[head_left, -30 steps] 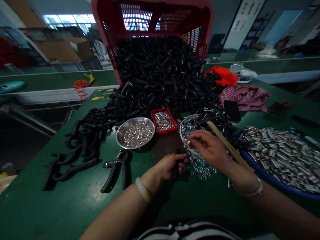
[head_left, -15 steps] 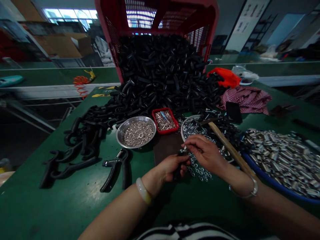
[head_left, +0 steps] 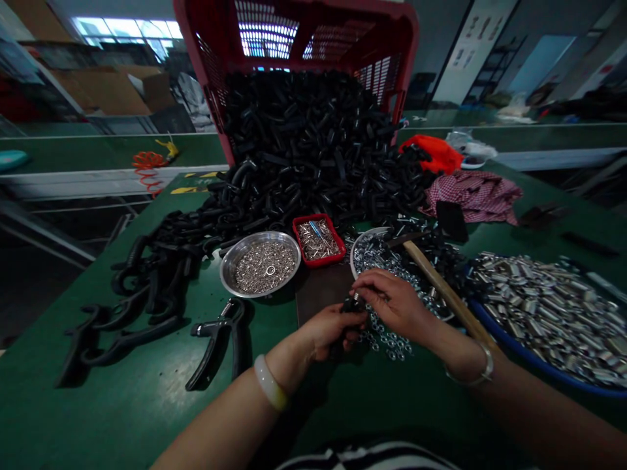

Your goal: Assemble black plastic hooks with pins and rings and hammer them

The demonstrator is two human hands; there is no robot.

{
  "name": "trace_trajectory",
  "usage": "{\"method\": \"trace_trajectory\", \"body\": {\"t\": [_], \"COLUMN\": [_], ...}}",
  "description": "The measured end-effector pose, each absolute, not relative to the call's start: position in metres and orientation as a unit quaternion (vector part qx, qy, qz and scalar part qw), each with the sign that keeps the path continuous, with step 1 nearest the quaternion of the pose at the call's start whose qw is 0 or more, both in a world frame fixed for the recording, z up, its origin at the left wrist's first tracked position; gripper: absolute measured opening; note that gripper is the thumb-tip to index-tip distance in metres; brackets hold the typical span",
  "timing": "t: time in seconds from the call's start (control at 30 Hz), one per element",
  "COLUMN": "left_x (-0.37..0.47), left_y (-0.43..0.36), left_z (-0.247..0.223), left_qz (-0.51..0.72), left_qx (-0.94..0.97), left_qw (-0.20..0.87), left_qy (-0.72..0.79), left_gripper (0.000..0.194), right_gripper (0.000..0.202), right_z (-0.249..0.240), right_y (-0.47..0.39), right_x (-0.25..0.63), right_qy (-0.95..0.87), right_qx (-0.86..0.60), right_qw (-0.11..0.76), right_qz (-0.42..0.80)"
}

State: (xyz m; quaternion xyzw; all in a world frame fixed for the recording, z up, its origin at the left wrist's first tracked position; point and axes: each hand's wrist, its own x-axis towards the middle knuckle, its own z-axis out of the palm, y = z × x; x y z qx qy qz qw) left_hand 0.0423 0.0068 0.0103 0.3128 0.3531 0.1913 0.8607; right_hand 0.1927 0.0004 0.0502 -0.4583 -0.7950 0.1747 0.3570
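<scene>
Black part (head_left: 349,305) clamped in left grip (head_left: 330,331), spring (head_left: 356,296) pinched in right grip (head_left: 398,304); green table (head_left: 127,398), window (head_left: 128,28) behind.

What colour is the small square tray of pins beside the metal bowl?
The tray is red, clearest in the head view.

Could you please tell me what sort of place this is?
Probably a factory assembly workshop: a red crate spills many alike black parts, a metal bowl holds small metal pieces, and a hammer lies on the green workbench.
</scene>
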Motion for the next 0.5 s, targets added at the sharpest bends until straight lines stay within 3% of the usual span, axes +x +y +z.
{"method": "trace_trajectory", "body": {"t": [0.13,0.27,0.33,0.43,0.5], "left_x": [0.034,0.030,0.030,0.032,0.033], "left_y": [0.009,0.013,0.017,0.024,0.028], "left_z": [0.014,0.009,0.006,0.003,0.002], "left_qz": [0.134,0.106,0.132,0.186,0.208], "left_qx": [0.321,0.265,0.203,0.120,0.093], "left_qw": [0.889,0.929,0.950,0.960,0.960], "left_qy": [0.298,0.236,0.198,0.172,0.165], "left_gripper": [0.027,0.024,0.026,0.025,0.023], "right_gripper": [0.016,0.022,0.021,0.022,0.022], "right_z": [0.037,0.028,0.027,0.025,0.021], "right_y": [0.003,0.017,0.035,0.071,0.093], "right_x": [0.201,0.214,0.223,0.235,0.241], "right_qy": [-0.666,-0.651,-0.704,-0.751,-0.750], "right_qx": [-0.506,-0.509,-0.544,-0.632,-0.655], "right_qw": [0.397,0.325,0.269,0.156,0.089], "right_qz": [0.378,0.460,0.370,0.109,0.032]}}
